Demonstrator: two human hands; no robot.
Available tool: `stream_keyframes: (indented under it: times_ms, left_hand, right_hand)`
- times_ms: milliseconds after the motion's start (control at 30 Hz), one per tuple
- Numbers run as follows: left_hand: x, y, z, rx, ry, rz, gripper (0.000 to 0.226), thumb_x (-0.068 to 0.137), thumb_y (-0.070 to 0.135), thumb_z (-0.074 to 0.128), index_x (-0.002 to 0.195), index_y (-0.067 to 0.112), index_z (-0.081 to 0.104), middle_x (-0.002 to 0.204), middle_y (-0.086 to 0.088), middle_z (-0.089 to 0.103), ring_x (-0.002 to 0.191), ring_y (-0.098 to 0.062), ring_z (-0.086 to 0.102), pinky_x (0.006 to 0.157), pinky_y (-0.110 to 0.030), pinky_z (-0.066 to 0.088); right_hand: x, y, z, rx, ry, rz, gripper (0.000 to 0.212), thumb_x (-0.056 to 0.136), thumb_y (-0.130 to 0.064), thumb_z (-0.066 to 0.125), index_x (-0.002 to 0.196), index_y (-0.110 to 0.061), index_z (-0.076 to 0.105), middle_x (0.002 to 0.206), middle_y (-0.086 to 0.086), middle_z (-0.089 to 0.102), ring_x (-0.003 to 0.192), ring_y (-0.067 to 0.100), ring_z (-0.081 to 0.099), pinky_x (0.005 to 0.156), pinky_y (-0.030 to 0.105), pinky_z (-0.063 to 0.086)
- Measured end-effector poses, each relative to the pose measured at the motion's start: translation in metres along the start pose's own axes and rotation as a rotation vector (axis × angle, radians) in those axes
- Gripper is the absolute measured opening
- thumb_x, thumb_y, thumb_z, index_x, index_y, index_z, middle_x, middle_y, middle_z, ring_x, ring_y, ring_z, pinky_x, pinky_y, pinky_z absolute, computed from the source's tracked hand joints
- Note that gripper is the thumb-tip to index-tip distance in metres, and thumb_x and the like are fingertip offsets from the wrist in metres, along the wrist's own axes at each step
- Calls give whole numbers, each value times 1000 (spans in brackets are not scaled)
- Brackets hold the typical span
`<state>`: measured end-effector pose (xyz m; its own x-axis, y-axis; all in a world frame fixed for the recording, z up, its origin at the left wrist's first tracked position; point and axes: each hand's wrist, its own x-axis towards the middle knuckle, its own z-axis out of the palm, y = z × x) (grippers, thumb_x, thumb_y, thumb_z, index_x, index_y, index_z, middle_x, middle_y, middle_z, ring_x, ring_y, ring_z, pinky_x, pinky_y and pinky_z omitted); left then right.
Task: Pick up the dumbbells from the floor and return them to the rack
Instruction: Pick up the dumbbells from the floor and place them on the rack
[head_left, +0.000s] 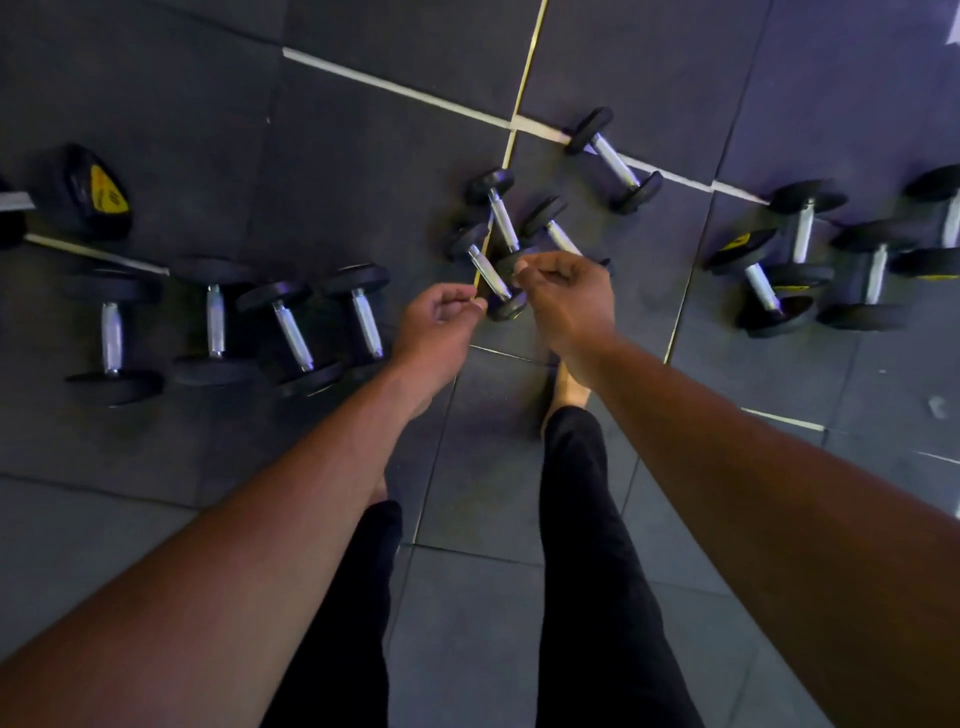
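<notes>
Both grips loosely curled, empty: left hand (441, 325), right hand (566, 296); small dumbbell (491, 278) between, beneath

Dark rubber floor tiles (363, 156) crossed by pale seam lines (395, 88), seemingly under dim light.

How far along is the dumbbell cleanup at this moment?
Nothing looks racked; no rack is in view. Both hands, left hand and right hand, reach with curled fingers toward the small central dumbbell, holding nothing. Left row and right cluster remain on the floor.
</notes>
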<state>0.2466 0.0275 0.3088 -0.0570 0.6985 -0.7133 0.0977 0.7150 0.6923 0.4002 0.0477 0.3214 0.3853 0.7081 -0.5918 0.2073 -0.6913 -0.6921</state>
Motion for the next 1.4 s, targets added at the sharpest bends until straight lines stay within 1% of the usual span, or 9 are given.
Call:
stream_keyframes:
  times_ms: [200,367,500,600,767,933,1067,1233,1400]
  left_hand:
    - [86,-20,69,-89,139,-138,21,96,20,72,117,17,71,98,6,75,87,-9,70,78,-24,52]
    - [174,-57,117,-162,261,-222,21,94,18,73,115,16,70,95,1,75,76,-9,65,65,-21,47]
    - [233,-104,136,-140,328,-295,23,90,24,75,112,22,70,102,2,76,84,-12,68,73,-25,50]
    - [271,-139,145,-83,318,-323,31,91,25,75,120,19,68,103,4,71,90,-13,67,71,-17,48]
    - [322,-187,154,-36,275,-360,26,93,25,72,115,11,70,94,5,68,68,-3,57,45,-6,37]
    - [350,-200,155,-136,234,-423,6,88,23,71,91,18,70,85,-2,71,76,-18,64,65,-26,48]
    - [353,-196,149,-128,208,-447,15,89,18,71,103,13,75,97,-8,76,75,-17,65,67,-26,51]
    - [349,-192,114,-18,275,-411,16,93,25,70,97,11,77,91,-5,79,80,-22,74,68,-31,58]
    - [353,-192,73,-51,223,-393,16,103,20,59,103,11,72,85,-1,75,68,-9,69,51,-17,52]
  right_hand:
    - [113,26,-3,-204,-113,3,10,90,-34,75,80,-33,76,86,-9,82,86,9,77,91,36,62]
    - [200,55,11,-420,-216,-58,15,93,-35,72,99,-26,82,92,-8,80,94,12,74,93,30,57]
    - [259,91,36,-500,-259,-9,18,91,-40,73,102,-28,79,99,-8,80,99,17,74,94,36,60]
    - [291,123,54,-557,-273,11,25,90,-41,72,110,-26,76,108,-6,79,104,23,74,95,40,60]
    - [322,162,74,-726,-160,-136,32,96,-37,63,120,-18,73,120,10,76,120,35,65,99,39,53]
    - [337,172,99,-887,-218,-55,46,92,-62,59,119,-26,70,122,10,72,139,37,42,110,47,43]
    - [342,168,100,-909,-227,-22,43,87,-55,63,117,-27,70,122,9,71,138,38,42,111,48,40]
    - [341,163,100,-946,-231,-16,42,85,-55,66,115,-26,72,121,11,71,135,39,45,108,47,43]
    - [335,166,104,-955,-183,-40,40,86,-53,67,113,-24,71,120,13,71,135,41,46,109,47,45]
